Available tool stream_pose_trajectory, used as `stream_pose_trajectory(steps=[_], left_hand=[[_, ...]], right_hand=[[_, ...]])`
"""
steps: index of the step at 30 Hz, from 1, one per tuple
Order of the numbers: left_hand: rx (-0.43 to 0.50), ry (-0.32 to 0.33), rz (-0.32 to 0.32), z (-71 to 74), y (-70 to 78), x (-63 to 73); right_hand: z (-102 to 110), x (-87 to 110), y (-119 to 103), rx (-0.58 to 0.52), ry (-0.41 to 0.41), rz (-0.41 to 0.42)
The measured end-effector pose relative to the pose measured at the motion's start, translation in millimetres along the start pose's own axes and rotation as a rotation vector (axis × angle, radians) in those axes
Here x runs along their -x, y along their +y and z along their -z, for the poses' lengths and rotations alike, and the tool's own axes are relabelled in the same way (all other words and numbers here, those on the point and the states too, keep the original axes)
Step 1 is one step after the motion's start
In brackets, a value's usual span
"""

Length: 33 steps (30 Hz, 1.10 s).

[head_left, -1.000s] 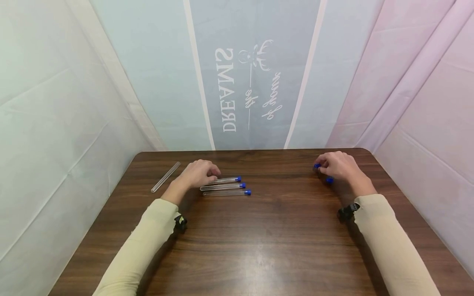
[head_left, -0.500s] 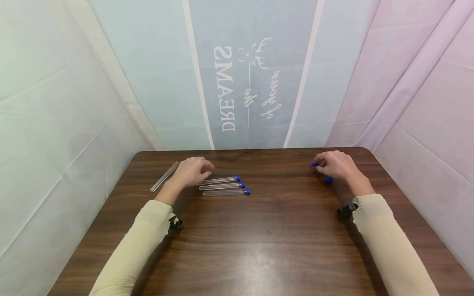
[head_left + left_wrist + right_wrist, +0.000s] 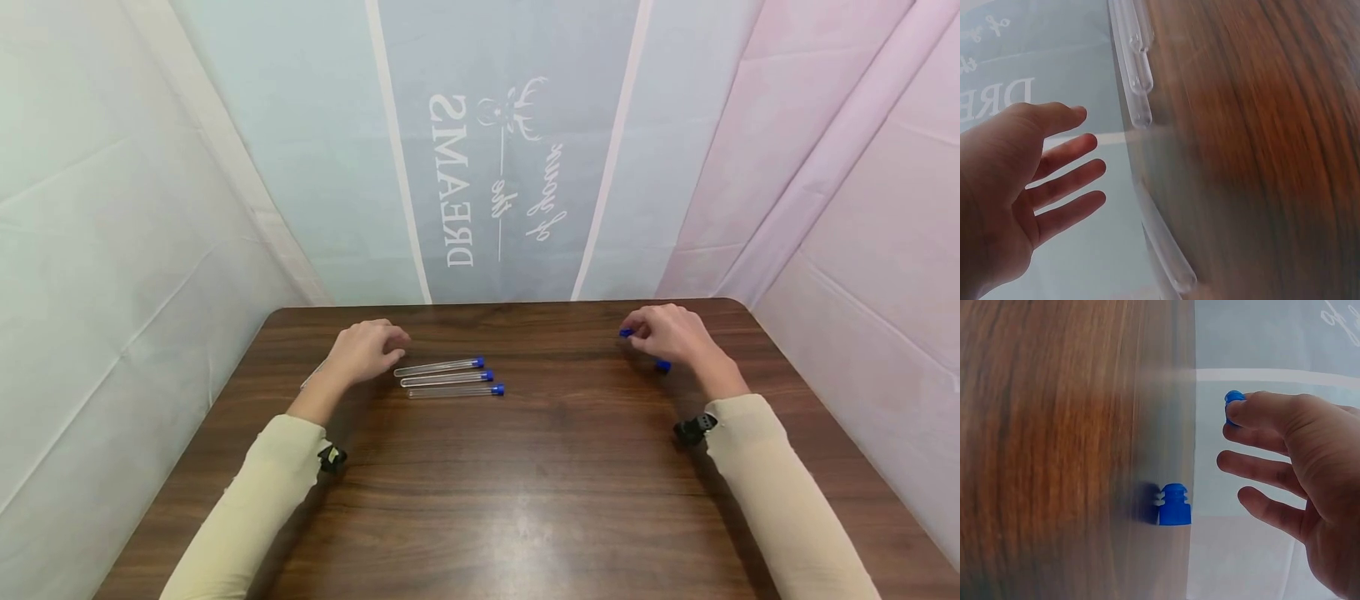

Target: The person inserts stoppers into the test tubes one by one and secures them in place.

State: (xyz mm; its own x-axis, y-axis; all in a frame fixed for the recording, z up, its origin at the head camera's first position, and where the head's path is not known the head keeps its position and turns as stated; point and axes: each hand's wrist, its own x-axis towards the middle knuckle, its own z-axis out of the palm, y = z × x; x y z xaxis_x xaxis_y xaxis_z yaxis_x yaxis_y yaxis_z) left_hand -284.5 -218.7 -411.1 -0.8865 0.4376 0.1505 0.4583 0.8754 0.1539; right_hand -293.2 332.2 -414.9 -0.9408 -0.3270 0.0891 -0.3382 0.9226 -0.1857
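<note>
My left hand (image 3: 365,352) is over the left part of the table, its fingers spread and holding nothing in the left wrist view. Just right of it lie three clear test tubes (image 3: 450,380) side by side, their blue stoppers pointing right. A separate clear test tube (image 3: 1169,253) lies lower in the left wrist view; in the head view my left hand and wrist mostly hide it. At the far right, my right hand (image 3: 671,335) pinches a ribbed blue stopper (image 3: 1233,399) between thumb and index finger. A second blue stopper (image 3: 1175,509) stands on the table below that hand.
The brown wood-grain table (image 3: 525,467) ends at a straight far edge, with a printed fabric backdrop (image 3: 517,50) behind it. White fabric walls (image 3: 90,250) close in both sides. A dark wrist camera (image 3: 694,428) sits on the right cuff.
My left hand has drawn left, off the capped test tubes and over toward the separate one. My right hand has shifted slightly left, still pinching the stopper.
</note>
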Motion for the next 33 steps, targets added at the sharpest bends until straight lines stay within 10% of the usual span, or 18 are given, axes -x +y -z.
stream_pose_trajectory(steps=[33], left_hand=[[0.027, -0.045, 0.178, 1.0, -28.2, 17.7]], right_hand=[[-4, 1.9, 2, -0.014, 0.050, 0.027]])
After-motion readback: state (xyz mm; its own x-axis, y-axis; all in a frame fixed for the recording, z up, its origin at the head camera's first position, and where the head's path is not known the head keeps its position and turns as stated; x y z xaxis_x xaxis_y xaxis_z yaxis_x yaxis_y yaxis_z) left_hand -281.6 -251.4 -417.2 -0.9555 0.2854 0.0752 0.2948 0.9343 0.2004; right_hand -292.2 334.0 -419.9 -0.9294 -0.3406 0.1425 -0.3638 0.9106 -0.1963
